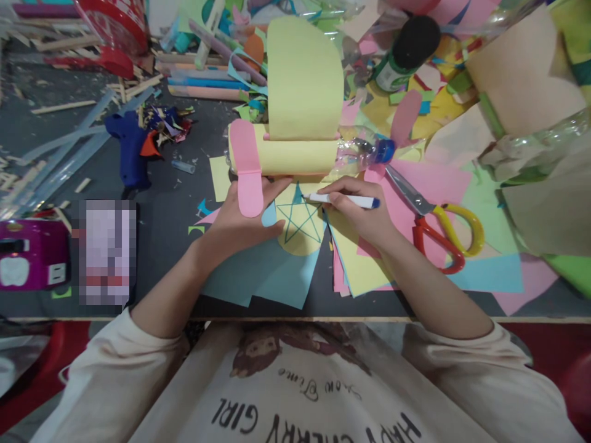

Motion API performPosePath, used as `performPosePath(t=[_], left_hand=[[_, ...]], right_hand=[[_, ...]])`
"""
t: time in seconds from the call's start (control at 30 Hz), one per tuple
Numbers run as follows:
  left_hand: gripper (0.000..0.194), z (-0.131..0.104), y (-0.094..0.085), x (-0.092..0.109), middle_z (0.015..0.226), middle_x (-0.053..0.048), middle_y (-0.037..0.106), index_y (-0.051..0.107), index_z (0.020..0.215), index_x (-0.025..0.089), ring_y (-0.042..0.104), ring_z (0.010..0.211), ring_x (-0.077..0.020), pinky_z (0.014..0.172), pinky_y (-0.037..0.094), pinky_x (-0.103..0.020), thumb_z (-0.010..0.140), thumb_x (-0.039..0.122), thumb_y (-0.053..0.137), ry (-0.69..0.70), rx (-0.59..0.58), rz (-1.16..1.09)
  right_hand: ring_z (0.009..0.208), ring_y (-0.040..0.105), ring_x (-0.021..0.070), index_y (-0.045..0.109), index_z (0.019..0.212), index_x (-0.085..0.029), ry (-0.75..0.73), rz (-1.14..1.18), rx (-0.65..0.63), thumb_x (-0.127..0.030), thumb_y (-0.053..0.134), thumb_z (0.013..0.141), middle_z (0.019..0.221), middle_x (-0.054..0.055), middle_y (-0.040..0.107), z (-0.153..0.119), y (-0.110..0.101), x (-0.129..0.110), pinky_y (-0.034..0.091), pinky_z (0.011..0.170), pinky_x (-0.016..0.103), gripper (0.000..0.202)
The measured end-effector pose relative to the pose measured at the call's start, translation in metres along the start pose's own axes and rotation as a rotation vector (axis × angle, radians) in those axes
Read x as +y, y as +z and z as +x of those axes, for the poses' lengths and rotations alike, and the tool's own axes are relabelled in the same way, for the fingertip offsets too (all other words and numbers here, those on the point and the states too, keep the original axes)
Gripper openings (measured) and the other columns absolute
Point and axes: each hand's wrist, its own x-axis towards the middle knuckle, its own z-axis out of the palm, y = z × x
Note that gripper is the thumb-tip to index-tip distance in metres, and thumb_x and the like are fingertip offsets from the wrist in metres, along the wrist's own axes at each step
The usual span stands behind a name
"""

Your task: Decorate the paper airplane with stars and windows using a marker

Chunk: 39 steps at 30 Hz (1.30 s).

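My right hand (357,209) grips a white marker (348,200) with a blue end. Its tip touches a yellow paper circle (300,243), where a five-pointed star is outlined in blue and its top point is coloured in. Beside the circle, my left hand (244,212) rests with thumb and fingers apart, steadying the paper; a pink paper strip hides part of it. Just beyond both hands lies a plastic bottle (362,151) wrapped in yellow paper, with a blue cap. A yellow paper flap (305,80) and the pink strip (247,163) are attached to it.
Scissors (427,215) lie open on coloured sheets at my right. To the left are a blue glue gun (129,151), clear glue sticks (78,160), a phone-shaped blurred item (111,252) and a purple box (32,255). Markers, a green bottle (406,55) and paper scraps crowd the back.
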Motion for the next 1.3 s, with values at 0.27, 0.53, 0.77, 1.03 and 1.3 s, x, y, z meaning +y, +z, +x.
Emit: performPosePath(t=[0.27, 0.53, 0.77, 1.03, 1.3], left_hand=[[0.071, 0.0, -0.0018, 0.004, 0.145, -0.008, 0.059, 0.044, 0.157, 0.023, 0.051, 0.133, -0.0322, 0.118, 0.037, -0.044, 0.091, 0.041, 0.06, -0.021, -0.018, -0.016], [0.071, 0.0003, -0.0018, 0.0039, 0.149, -0.009, 0.057, 0.042, 0.158, 0.02, 0.049, 0.137, -0.0325, 0.121, 0.032, -0.044, 0.092, 0.04, 0.059, -0.011, -0.026, 0.001], [0.073, -0.0001, -0.0028, 0.006, 0.15, -0.005, 0.056, 0.04, 0.16, 0.026, 0.049, 0.136, -0.0321, 0.12, 0.034, -0.043, 0.09, 0.042, 0.057, -0.067, -0.051, -0.005], [0.073, 0.0008, -0.0024, 0.005, 0.15, -0.006, 0.056, 0.04, 0.159, 0.025, 0.048, 0.137, -0.0326, 0.122, 0.033, -0.044, 0.091, 0.044, 0.058, -0.041, -0.04, -0.025], [0.073, 0.0006, -0.0025, 0.0049, 0.152, -0.006, 0.055, 0.043, 0.157, 0.025, 0.05, 0.138, -0.0333, 0.121, 0.035, -0.044, 0.089, 0.041, 0.062, -0.015, -0.009, -0.042]], right_hand=[[0.062, 0.067, 0.016, 0.073, 0.073, -0.022, 0.01, -0.003, -0.02, -0.026, 0.061, 0.08, 0.069, 0.0, 0.069, 0.0006, -0.0005, -0.0011, 0.055, 0.058, 0.031, 0.014], [0.058, 0.065, 0.0157, 0.071, 0.069, -0.022, 0.0, 0.05, -0.003, -0.025, 0.062, 0.078, 0.064, 0.0, 0.068, 0.0012, 0.001, -0.0021, 0.052, 0.054, 0.029, 0.012], [0.06, 0.067, 0.0157, 0.07, 0.068, -0.021, 0.012, 0.051, -0.043, -0.023, 0.061, 0.078, 0.068, 0.001, 0.071, 0.0, 0.0008, -0.0036, 0.054, 0.057, 0.029, 0.014], [0.066, 0.07, 0.0168, 0.074, 0.072, -0.021, -0.045, 0.001, -0.066, -0.028, 0.065, 0.083, 0.073, 0.002, 0.076, -0.0014, -0.0009, -0.0014, 0.055, 0.061, 0.029, 0.016], [0.08, 0.074, 0.0191, 0.08, 0.088, -0.021, -0.086, -0.011, -0.181, -0.033, 0.067, 0.09, 0.09, 0.005, 0.082, -0.0045, -0.0015, -0.0024, 0.06, 0.073, 0.032, 0.017]])
